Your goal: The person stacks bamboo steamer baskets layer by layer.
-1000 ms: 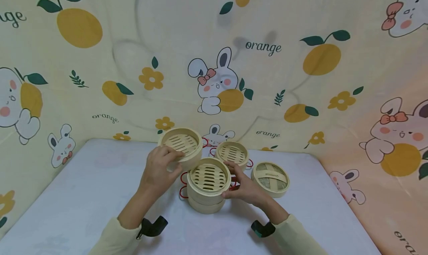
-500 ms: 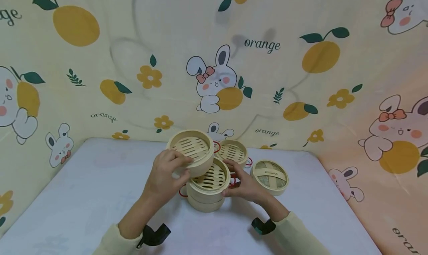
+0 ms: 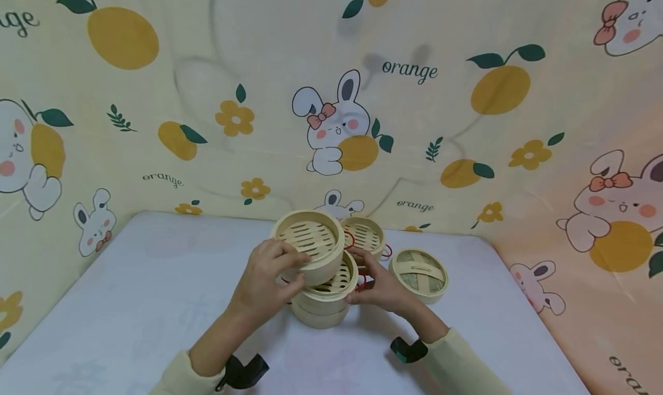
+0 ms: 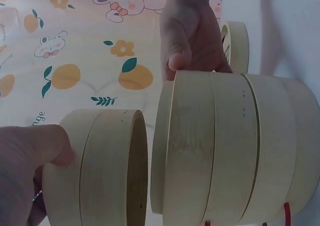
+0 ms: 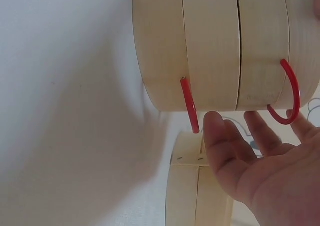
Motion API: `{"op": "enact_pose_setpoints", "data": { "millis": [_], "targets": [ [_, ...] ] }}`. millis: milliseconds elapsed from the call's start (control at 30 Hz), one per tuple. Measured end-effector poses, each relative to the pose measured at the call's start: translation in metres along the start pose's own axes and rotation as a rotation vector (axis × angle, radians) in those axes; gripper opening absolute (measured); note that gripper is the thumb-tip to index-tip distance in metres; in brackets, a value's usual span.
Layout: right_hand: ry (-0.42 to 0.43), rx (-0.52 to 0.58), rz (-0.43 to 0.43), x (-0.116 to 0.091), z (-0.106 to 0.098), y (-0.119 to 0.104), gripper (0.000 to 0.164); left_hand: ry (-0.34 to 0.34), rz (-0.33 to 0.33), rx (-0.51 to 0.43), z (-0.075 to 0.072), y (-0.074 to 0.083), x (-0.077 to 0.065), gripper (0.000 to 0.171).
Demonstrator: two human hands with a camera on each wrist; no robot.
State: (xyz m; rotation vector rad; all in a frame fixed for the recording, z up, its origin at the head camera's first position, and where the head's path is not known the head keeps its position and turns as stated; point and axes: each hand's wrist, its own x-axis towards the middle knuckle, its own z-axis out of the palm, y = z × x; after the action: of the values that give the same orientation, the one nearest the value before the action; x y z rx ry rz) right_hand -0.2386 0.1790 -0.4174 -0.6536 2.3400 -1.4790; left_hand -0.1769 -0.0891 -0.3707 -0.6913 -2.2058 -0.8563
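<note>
My left hand [image 3: 268, 280] pinches the near wall of a round bamboo steamer basket [image 3: 308, 237], thumb low on the outside and fingers at the rim. The basket is held above a stack of bamboo steamer baskets [image 3: 320, 314], covering part of the top slatted floor. A narrow gap between the held basket [image 4: 105, 171] and the stack [image 4: 235, 146] shows in the left wrist view. My right hand [image 3: 380, 285] rests against the stack's right side, its fingers [image 5: 222, 136] spread and mostly straight by the red loops [image 5: 295, 93].
Behind the stack stands another steamer basket [image 3: 364, 234] with red loops. A woven bamboo lid [image 3: 419, 275] lies to the right on the white table [image 3: 155, 303]. A printed cloth [image 3: 259, 49] hangs behind the table's back edge.
My left hand has carried its basket rightward and slightly down, from the stack's back left to over its top. The right hand has stayed at the stack's side.
</note>
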Motion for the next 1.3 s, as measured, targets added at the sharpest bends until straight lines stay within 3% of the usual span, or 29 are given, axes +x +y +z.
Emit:
{"op": "enact_pose_setpoints", "data": {
  "millis": [167, 433, 1300],
  "targets": [
    [-0.002, -0.007, -0.025, 0.000, -0.002, 0.003, 0.086, -0.005, -0.001, -0.018, 0.002, 0.005, -0.002, 0.025],
    [0.018, 0.003, -0.039, -0.002, -0.005, 0.002, 0.084, 0.019, 0.067, -0.029, 0.010, 0.012, -0.004, 0.026],
    [0.008, 0.026, -0.060, -0.004, -0.006, 0.007, 0.079, -0.023, 0.060, -0.023, 0.022, 0.015, -0.007, 0.026]
  ]
}}
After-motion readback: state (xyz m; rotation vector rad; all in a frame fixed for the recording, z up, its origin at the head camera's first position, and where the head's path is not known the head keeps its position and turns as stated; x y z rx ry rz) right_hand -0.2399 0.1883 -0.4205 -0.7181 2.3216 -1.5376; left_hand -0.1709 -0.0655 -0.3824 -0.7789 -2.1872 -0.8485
